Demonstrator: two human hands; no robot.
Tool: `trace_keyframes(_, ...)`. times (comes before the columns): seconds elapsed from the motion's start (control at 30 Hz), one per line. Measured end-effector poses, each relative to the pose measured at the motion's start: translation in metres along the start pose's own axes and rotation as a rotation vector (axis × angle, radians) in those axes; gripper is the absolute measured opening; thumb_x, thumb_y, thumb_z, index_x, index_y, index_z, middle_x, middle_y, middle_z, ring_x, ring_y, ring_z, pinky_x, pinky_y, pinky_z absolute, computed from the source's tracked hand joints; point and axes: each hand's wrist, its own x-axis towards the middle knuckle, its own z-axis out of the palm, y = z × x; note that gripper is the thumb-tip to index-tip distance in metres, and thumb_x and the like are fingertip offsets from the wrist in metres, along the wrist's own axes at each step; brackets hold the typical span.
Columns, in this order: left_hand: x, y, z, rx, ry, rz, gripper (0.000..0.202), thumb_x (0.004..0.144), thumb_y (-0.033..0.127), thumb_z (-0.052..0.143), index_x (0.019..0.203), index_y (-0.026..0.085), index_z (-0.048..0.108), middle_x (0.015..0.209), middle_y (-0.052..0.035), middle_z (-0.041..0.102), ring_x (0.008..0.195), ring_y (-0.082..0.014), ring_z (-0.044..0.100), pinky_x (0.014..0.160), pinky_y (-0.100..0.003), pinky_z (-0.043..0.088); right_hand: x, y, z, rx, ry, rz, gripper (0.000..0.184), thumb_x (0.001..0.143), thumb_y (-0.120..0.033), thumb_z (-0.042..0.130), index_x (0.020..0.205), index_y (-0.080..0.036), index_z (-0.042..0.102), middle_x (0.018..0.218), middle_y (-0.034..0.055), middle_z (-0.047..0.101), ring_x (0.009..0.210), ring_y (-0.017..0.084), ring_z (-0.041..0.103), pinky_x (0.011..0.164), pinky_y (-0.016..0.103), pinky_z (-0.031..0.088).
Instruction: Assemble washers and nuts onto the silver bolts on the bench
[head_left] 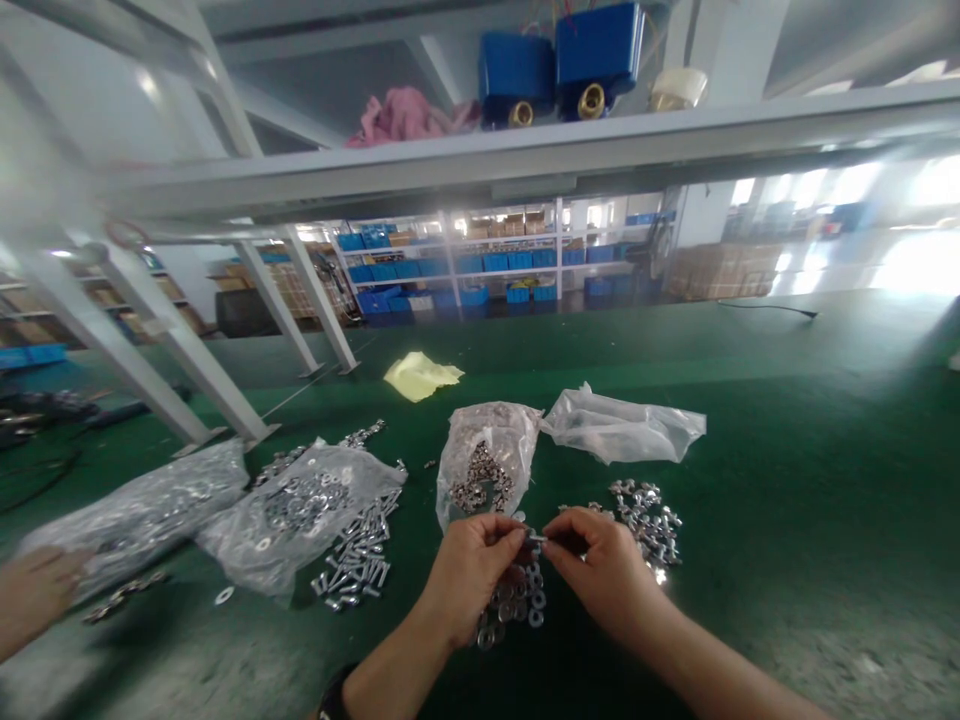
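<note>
Steel bolt: pinched between both hands above the near edge of the surface, about midway along it; its long axis lies nearly level, running left to right across the view; the fingers hide most of it, so which way its head points cannot be told.
Overhead: a grey metal shelf carries two blue boxes with brass fittings and a pink cloth.
Beyond: storage racks hold blue bins, with cardboard cartons stacked to the right.
Surface: a green mat runs across the view, with a yellow sheet near its middle.
Bags: four clear plastic bags lie in a row; the one just behind the hands holds steel nuts.
Loose parts: bolts lie left of the hands, nuts right of them, and washers directly beneath them.
Left hand: fingers closed on the bolt; a black watch strap circles the wrist.
Right hand: fingers closed on the bolt's other side.
Co-worker's hand: at the left edge, touching the leftmost bag.
</note>
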Motion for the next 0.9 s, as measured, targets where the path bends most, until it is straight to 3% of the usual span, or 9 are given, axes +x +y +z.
trace_keyframes(0.33, -0.001, -0.003, 0.0, -0.083, -0.038, 0.012, 0.031, 0.073, 0.034, 0.057, 0.086, 0.007, 0.052, 0.081, -0.0104, 0.059, 0.075, -0.0159, 0.056, 0.068, -0.028, 0.046, -0.001, 0.0, 0.003, 0.011, -0.024, -0.003, 0.009, 0.076, -0.02, 0.05, 0.077, -0.017, 0.059, 0.073, 0.0003, 0.055, 0.067, 0.011, 0.051, 0.061, 0.021, 0.038)
trace_keyframes(0.57, 0.0, -0.004, -0.004, -0.159, -0.08, 0.033, 0.028, 0.067, 0.03, 0.063, 0.08, 0.009, 0.049, 0.07, -0.0037, 0.056, 0.062, -0.0112, 0.054, 0.061, -0.024, 0.044, -0.002, -0.001, 0.003, 0.016, -0.042, -0.01, 0.01, 0.076, -0.02, 0.049, 0.076, -0.018, 0.059, 0.073, -0.0009, 0.055, 0.067, 0.01, 0.051, 0.06, 0.021, 0.038)
trace_keyframes(0.77, 0.013, 0.001, -0.032, -0.246, 0.103, 0.089, 0.025, 0.071, 0.029, 0.059, 0.084, 0.011, 0.047, 0.079, -0.005, 0.058, 0.07, -0.0117, 0.056, 0.066, -0.024, 0.045, -0.003, -0.002, 0.003, 0.023, -0.032, 0.017, 0.01, 0.077, -0.022, 0.049, 0.078, -0.017, 0.057, 0.075, 0.0, 0.055, 0.069, 0.011, 0.051, 0.063, 0.022, 0.039)
trace_keyframes(0.9, 0.027, -0.001, -0.06, -0.417, 0.309, 0.087, 0.027, 0.067, 0.019, 0.062, 0.089, 0.012, 0.048, 0.073, -0.0026, 0.056, 0.063, -0.009, 0.055, 0.055, -0.018, 0.043, -0.003, -0.002, 0.003, 0.039, -0.065, 0.034, 0.011, 0.078, -0.024, 0.047, 0.08, -0.018, 0.057, 0.076, 0.0003, 0.055, 0.068, 0.011, 0.051, 0.062, 0.023, 0.039)
